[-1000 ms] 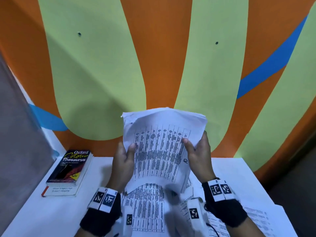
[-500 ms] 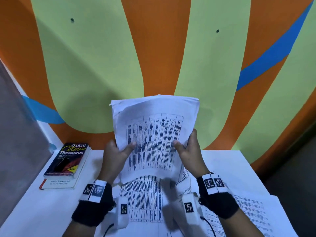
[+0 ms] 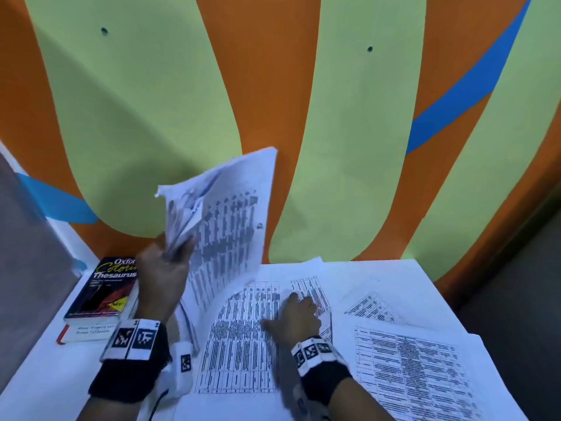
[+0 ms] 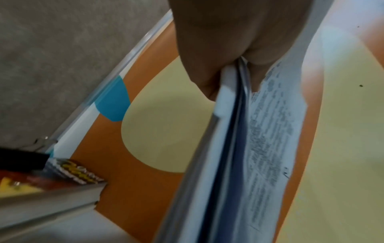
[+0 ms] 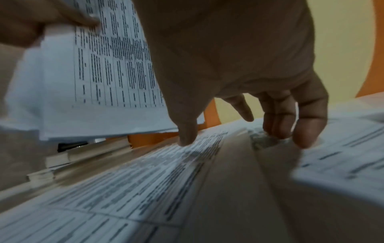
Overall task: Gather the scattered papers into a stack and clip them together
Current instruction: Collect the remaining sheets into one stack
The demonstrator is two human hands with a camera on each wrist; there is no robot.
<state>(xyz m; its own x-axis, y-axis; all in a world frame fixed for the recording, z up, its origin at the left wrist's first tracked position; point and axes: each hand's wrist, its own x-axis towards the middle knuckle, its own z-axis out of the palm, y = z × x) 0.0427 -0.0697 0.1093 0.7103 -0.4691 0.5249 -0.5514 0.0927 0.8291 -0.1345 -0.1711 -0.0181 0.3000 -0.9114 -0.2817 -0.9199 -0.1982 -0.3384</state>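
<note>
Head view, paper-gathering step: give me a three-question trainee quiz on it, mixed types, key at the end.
1. True or false: both hands grip the raised bundle of white printed sheets.
2. Which lies left of the loose printed sheets on the white table? A) a stapler B) a black Oxford Colour Thesaurus paperback C) a mug
3. Fill in: the right hand reaches down to the printed sheet ____ on the table.

Key
1. False: only the left hand grips it.
2. B
3. lying flat
</note>
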